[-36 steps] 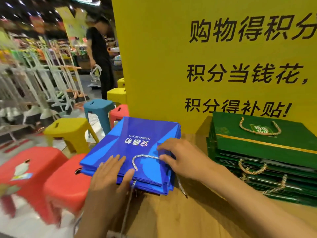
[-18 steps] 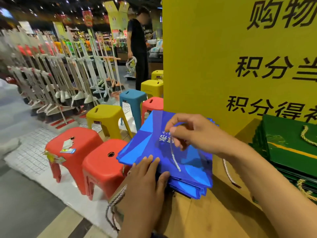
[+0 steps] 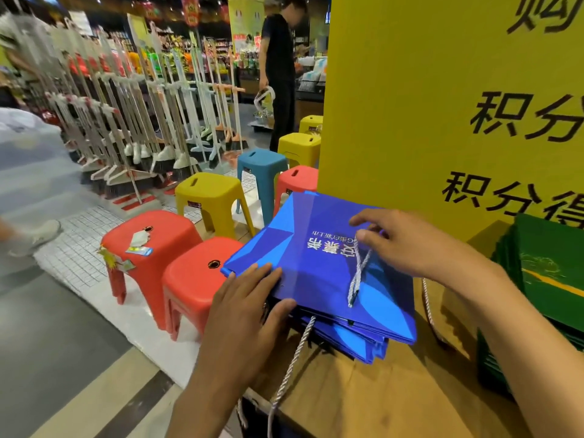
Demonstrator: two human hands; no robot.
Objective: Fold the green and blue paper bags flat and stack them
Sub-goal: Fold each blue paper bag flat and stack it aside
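A stack of flat blue paper bags [image 3: 319,257] lies on the wooden table [image 3: 363,403], its left part overhanging the table's edge. My left hand [image 3: 249,308] rests on the stack's near left corner with straight fingers on top and the thumb against the front edge. My right hand [image 3: 401,245] hovers over the top bag and pinches its white rope handle [image 3: 358,273], which runs twisted down to the bag's near edge. Another rope hangs off the table front. A stack of flat green bags [image 3: 550,279] lies at the right edge.
A tall yellow sign board [image 3: 410,105] stands right behind both stacks. Red [image 3: 189,279], yellow [image 3: 208,194] and blue [image 3: 260,162] plastic stools stand on the floor to the left. Racks of brooms [image 3: 136,121] line the aisle, and a person in black [image 3: 279,67] stands far back.
My right hand took the top bag's rope handle and drew it up over the bag. My left hand stayed on the corner. My view swung left, so the green stack slid to the edge.
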